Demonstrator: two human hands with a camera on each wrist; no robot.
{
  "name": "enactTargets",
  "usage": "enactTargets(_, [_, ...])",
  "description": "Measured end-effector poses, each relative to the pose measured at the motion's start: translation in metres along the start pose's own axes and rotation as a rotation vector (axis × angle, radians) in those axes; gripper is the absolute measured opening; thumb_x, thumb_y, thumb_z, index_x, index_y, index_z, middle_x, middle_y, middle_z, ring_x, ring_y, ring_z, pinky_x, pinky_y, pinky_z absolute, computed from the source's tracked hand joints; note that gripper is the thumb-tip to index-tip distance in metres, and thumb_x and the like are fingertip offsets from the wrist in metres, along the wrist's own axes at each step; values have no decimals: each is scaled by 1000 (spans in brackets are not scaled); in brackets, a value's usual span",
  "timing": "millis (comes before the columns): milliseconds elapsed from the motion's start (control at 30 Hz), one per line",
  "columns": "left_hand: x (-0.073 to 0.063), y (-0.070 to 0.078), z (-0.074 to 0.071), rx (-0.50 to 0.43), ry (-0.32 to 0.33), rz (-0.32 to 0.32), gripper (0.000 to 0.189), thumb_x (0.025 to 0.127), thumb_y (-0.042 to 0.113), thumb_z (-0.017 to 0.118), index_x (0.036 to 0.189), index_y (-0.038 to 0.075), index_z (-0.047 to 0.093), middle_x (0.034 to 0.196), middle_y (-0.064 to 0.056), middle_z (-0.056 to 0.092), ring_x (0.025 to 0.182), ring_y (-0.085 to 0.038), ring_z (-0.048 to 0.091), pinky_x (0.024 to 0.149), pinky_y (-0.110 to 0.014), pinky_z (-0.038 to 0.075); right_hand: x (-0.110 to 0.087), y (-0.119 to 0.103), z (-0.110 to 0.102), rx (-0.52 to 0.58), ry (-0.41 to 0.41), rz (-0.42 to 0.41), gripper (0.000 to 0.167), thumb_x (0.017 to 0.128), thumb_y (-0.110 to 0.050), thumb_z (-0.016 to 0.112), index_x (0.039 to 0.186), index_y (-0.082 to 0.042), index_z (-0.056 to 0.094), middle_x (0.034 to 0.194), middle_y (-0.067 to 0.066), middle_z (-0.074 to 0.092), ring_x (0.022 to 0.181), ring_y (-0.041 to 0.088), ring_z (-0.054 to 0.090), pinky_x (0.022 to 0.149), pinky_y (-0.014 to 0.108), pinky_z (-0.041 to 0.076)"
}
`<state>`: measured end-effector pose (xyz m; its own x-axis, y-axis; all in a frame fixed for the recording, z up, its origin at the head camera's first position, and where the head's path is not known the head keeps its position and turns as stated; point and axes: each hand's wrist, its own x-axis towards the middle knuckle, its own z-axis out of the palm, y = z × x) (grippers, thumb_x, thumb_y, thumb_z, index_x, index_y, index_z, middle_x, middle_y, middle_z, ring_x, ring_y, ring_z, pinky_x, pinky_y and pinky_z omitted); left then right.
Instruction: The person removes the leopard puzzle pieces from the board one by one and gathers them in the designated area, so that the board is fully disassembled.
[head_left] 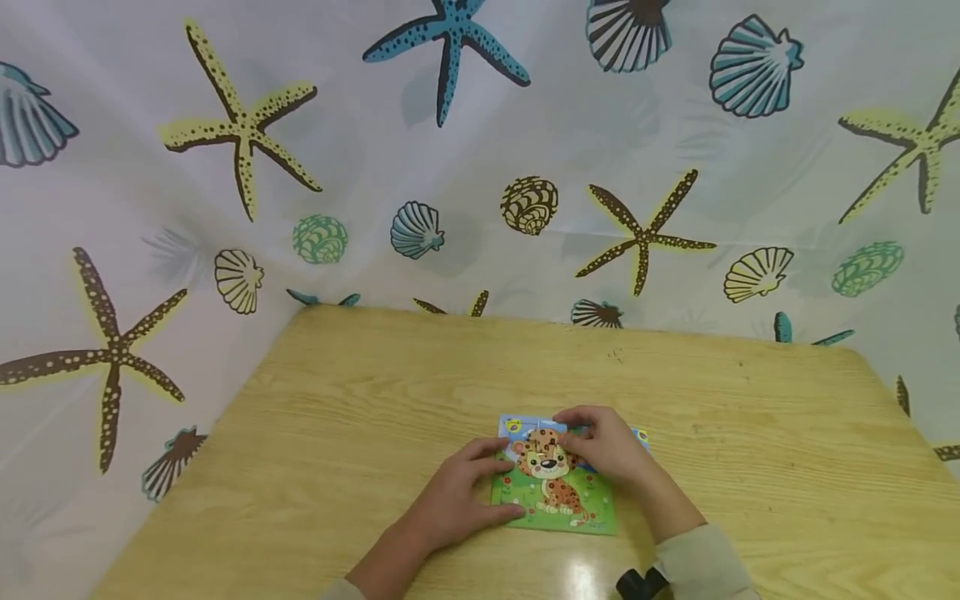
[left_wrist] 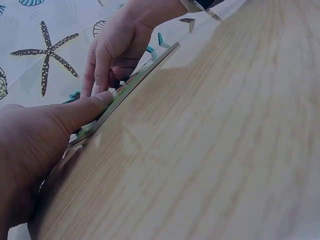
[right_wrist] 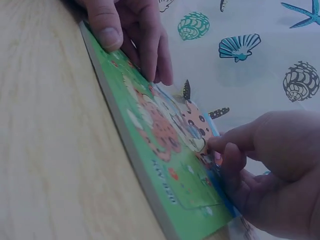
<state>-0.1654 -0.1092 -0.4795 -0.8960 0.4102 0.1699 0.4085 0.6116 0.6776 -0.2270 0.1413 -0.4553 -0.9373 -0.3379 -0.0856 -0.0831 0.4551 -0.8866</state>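
L grip (head_left: 453, 500) lay along the left edge of the puzzle board (head_left: 551, 487): thumb on the lower L corner area, fingers relaxed & extended over the upper L, not clenched. Board sat flat on the wood-grain desk (head_left: 360, 417), btw both hands. Approx. square, thickish, w/ a pale side edge. Its L part showed a yellow patch in the top corner, blue sky above, green grass below, tiny red & white flowers. Mid: a seated cartoon leopard, orange w/ dark spots, round ear, cream muzzle, dark nose; thin seams ran thru the pic. Lower R: its tail, plus small dark lettering near the bottom edge. Upper R was mostly covered by the R grip (head_left: 611, 450), only bits of blue & a yellow patch visible; thumb & index were bent close tog. there, couldn't tell if pinching a pc.
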Motion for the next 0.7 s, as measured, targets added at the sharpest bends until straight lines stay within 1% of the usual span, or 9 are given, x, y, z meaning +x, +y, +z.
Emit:
enactTargets(33, [0, 0, 1, -6, 3, 1, 62, 77, 51, 82, 123, 12, 70, 149, 0, 51, 139, -28, 47, 114, -48, 42, -1, 0, -1, 13, 0, 11, 27, 95, -7, 66, 122, -4, 66, 102, 12, 68, 63, 14, 56, 54, 24, 51])
enactTargets(100, [0, 0, 2, -16, 8, 4, 62, 77, 51, 82, 123, 12, 71, 149, 0, 52, 139, -27, 48, 114, -48, 43, -1, -1, -2, 38, -6, 16, 24, 96, -7, 65, 119, -4, 67, 104, 13, 65, 66, 15, 56, 56, 24, 51])
enactTargets(233, [0, -1, 3, -20, 18, 23, 61, 77, 51, 82, 121, 10, 72, 147, -1, 53, 138, -26, 50, 112, -47, 45, -2, -1, -3, 63, -23, 5, 21, 96, -7, 65, 117, -4, 67, 101, 13, 63, 71, 16, 59, 57, 25, 53])
enactTargets(333, [0, -1, 2, -18, 21, 26, 60, 77, 50, 83, 120, 10, 72, 146, -1, 54, 137, -25, 50, 111, -46, 45, -3, -1, -5, 62, -32, 5, 20, 97, -9, 65, 116, -4, 67, 102, 13, 66, 76, 17, 62, 60, 26, 54])
enactTargets(400, [0, -1, 2, -14, 22, 25, 60, 76, 49, 84, 120, 10, 72, 146, -1, 54, 137, -25, 51, 111, -47, 45, -4, -1, -8, 71, -32, 20, 21, 97, -11, 65, 116, -4, 68, 102, 12, 68, 79, 18, 63, 61, 27, 54])
enactTargets(567, [1, 0, 2, -23, 18, 20, 61, 76, 48, 84, 121, 10, 72, 147, -1, 53, 137, -26, 50, 112, -47, 45, -7, -3, -21, 89, -1, 65, 22, 98, -13, 63, 117, -5, 68, 97, 8, 72, 81, 20, 61, 62, 27, 50])
enactTargets(633, [1, 0, 1, -28, 17, 21, 60, 76, 48, 84, 121, 10, 72, 147, -2, 53, 138, -26, 50, 111, -48, 45, -8, -3, -28, 113, -11, 78, 22, 99, -12, 62, 119, -3, 67, 98, 9, 70, 82, 20, 61, 65, 28, 53])
enactTargets(700, [1, 0, 1, -24, 17, 21, 60, 76, 48, 84, 122, 11, 72, 147, -1, 53, 138, -26, 50, 111, -48, 45, -10, -3, -34, 163, -38, 87, 24, 100, -9, 59, 122, 0, 65, 101, 11, 68, 85, 19, 63, 70, 29, 57])
